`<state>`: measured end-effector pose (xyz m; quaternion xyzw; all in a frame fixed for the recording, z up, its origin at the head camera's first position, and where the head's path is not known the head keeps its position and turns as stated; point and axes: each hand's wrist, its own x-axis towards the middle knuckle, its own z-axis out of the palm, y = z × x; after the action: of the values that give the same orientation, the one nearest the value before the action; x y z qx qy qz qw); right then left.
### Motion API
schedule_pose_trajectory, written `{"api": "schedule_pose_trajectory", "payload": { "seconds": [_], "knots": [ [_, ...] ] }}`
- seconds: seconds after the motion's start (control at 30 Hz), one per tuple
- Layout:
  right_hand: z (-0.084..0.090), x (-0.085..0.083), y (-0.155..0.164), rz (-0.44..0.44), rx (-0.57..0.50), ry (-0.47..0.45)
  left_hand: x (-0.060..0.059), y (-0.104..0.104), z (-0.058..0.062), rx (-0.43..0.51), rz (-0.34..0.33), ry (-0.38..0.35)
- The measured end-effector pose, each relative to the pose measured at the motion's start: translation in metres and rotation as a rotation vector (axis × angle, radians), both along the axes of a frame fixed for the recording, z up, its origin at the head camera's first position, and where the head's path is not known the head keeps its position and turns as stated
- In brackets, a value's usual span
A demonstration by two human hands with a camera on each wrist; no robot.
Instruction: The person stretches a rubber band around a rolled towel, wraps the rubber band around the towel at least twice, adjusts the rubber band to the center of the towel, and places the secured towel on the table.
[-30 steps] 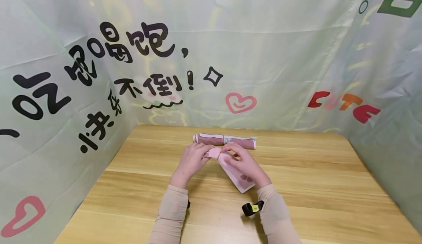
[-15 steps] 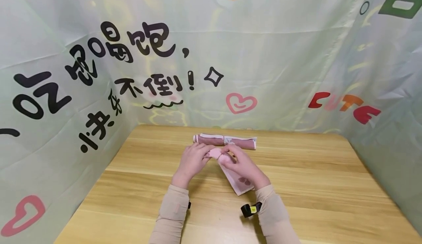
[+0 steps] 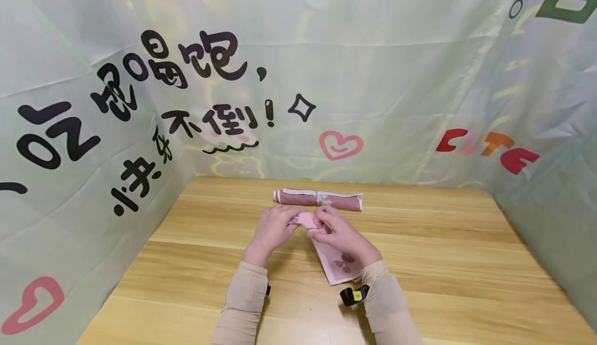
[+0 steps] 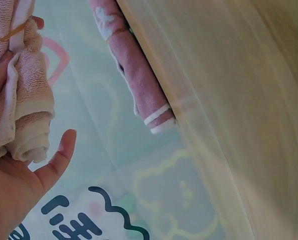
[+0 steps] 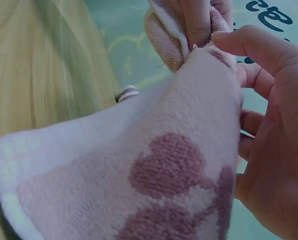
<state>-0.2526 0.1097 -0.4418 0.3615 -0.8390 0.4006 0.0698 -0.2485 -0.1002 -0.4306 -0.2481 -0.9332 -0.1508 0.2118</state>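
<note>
- Light pink towel point(image 3: 333, 259): we are rolling it at mid-table; the roll point(image 3: 305, 218) sits between both hands, with the flat tail running back toward us, its far end lying under the right hand.
- Change: since 1 second ago the tail is lying shorter and squarer, so we are judging the rolling to be advancing.
- Left hand point(image 3: 272, 228): cupping and gripping the roll's end.
- Right hand point(image 3: 342, 236): curled, pinching the towel.
- Left wrist view: it is showing the spiral end point(image 4: 31, 145) that the head view hides.
- Right wrist view: it is showing the heart print point(image 5: 169, 170) close.
- Darker rolled towel point(image 3: 318, 199): lying just behind, on the wooden table point(image 3: 443, 262).
</note>
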Motion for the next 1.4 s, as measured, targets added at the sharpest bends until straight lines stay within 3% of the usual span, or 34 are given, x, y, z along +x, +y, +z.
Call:
{"api": "schedule_pose_trajectory", "payload": {
  "seconds": [0.23,0.43,0.67,0.87,1.0,1.17,1.4],
  "knots": [
    [0.003,0.002,0.001,-0.042,0.047,-0.009,-0.001,-0.002,0.003,0.041,-0.010,-0.022],
    [0.004,0.002,0.005,-0.061,0.020,-0.039,-0.002,-0.004,0.004,0.045,0.000,-0.041],
    [0.005,0.000,0.011,-0.065,0.032,-0.034,-0.003,-0.006,0.003,0.048,0.022,0.003],
    [0.001,0.000,0.009,-0.090,-0.019,-0.117,-0.002,-0.005,0.001,0.054,0.056,0.032],
    [-0.001,0.000,0.000,-0.148,-0.003,-0.079,-0.002,-0.005,0.001,0.058,0.067,0.035],
    [-0.004,0.000,-0.007,-0.280,0.068,-0.007,-0.002,-0.006,0.002,0.061,0.065,0.030],
    [-0.005,0.000,-0.006,-0.384,0.099,-0.014,0.001,-0.007,0.004,0.053,0.077,0.026]
  ]
}}
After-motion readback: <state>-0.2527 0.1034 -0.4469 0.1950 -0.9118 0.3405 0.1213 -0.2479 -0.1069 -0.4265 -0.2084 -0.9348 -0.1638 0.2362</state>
